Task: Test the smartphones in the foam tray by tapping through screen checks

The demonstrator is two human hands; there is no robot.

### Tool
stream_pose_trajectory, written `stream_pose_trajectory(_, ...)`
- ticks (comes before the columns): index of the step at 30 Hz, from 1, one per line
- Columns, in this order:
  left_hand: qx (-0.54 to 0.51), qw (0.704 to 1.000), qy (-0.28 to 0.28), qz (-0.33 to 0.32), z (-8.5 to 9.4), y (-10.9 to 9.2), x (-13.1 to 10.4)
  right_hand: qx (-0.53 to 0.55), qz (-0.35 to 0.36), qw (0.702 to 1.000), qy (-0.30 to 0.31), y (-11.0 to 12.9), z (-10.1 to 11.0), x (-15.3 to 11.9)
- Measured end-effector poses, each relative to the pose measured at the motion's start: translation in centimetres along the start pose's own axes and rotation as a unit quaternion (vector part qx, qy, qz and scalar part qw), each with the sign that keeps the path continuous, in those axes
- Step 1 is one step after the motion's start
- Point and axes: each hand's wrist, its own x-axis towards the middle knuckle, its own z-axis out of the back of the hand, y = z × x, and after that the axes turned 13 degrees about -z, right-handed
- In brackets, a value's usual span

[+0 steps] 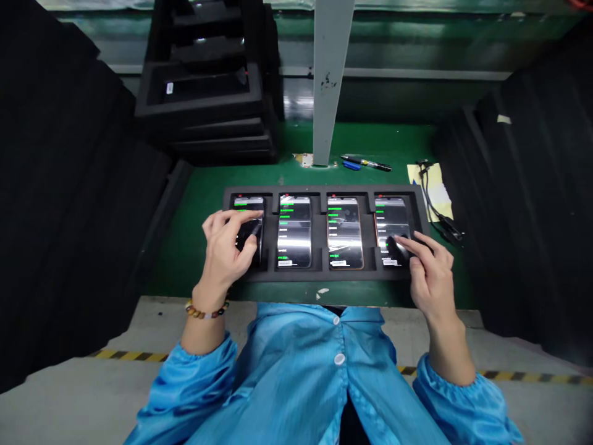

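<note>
Both hands are down on the black foam tray (pixel 324 275) at the near edge of the green bench (pixel 194 247). Four phones lie side by side in it, each in its own slot, screens lit with green lines of text. The left hand (pixel 227 247) is over the leftmost phone (pixel 250 213), fingers loosely spread, nothing gripped, the forefinger laid across the upper part of the screen. The right hand (pixel 428 272) is at the rightmost phone (pixel 391 225), open as well, fingertips on the lower half of the glass. The two middle phones (pixel 294 232) (pixel 344 232) sit untouched between them. A beaded bracelet (pixel 206 311) rings the left wrist, with blue sleeves (pixel 296 377) below. Behind the tray a grey post (pixel 330 80) rises from the bench, pens (pixel 365 163) lying just beside its foot. A stack of empty black trays (pixel 208 86) stands at the back left. To the right, a yellow note (pixel 428 182) with a black cable (pixel 438 210) running over it.
</note>
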Motion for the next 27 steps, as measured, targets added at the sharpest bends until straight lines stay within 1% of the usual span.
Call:
stream_pose_trajectory(2, 0.008, 1.0, -0.006, 0.016, 0.2, 0.1, -0.3, -0.012, 0.005, 1.0, 0.001, 0.9, -0.3, 0.1)
stream_pose_trajectory(4, 0.015, 0.999, -0.014, 0.032, 0.5, 0.1, -0.7, -0.003, 0.027, 1.0, 0.007, 2.1, -0.8, 0.1)
stream_pose_trajectory(5, 0.016, 0.999, -0.018, 0.041, 0.7, 0.2, -0.9, 0.009, 0.043, 0.999, 0.017, 2.8, -1.1, 0.0)
stream_pose_trajectory(7, 0.01, 0.998, -0.027, 0.063, 1.0, 0.5, -1.5, 0.027, 0.079, 0.995, 0.057, 3.9, -1.6, -0.3)
stream_pose_trajectory(9, -0.006, 0.994, -0.05, 0.097, 1.1, 1.2, -2.3, 0.025, 0.103, 0.99, 0.088, 4.8, -2.1, -0.6)
stream_pose_trajectory(12, -0.053, 0.979, -0.109, 0.162, 0.5, 2.8, -3.5, 0.027, 0.108, 0.99, 0.091, 6.1, -2.7, -0.7)
stream_pose_trajectory(14, -0.115, 0.965, -0.13, 0.197, -0.2, 3.9, -4.2, 0.042, 0.117, 0.987, 0.1, 7.5, -3.4, -0.6)
stream_pose_trajectory(17, -0.199, 0.947, -0.126, 0.217, -0.9, 5.2, -4.9, 0.056, 0.169, 0.973, 0.148, 10.3, -5.0, -0.4)
stream_pose_trajectory(19, -0.218, 0.945, -0.121, 0.214, -1.1, 5.7, -5.3, 0.053, 0.202, 0.963, 0.173, 12.2, -6.3, -0.4)
stream_pose_trajectory(21, -0.227, 0.946, -0.113, 0.201, -1.0, 5.9, -5.7, 0.048, 0.22, 0.957, 0.181, 13.3, -7.3, -0.4)
stream_pose_trajectory(24, -0.236, 0.952, -0.079, 0.176, -0.6, 6.1, -6.3, 0.062, 0.212, 0.963, 0.154, 13.3, -7.4, -0.5)
stream_pose_trajectory(27, -0.232, 0.958, -0.048, 0.159, -0.2, 6.1, -6.6, 0.088, 0.16, 0.978, 0.104, 11.5, -6.2, -0.5)
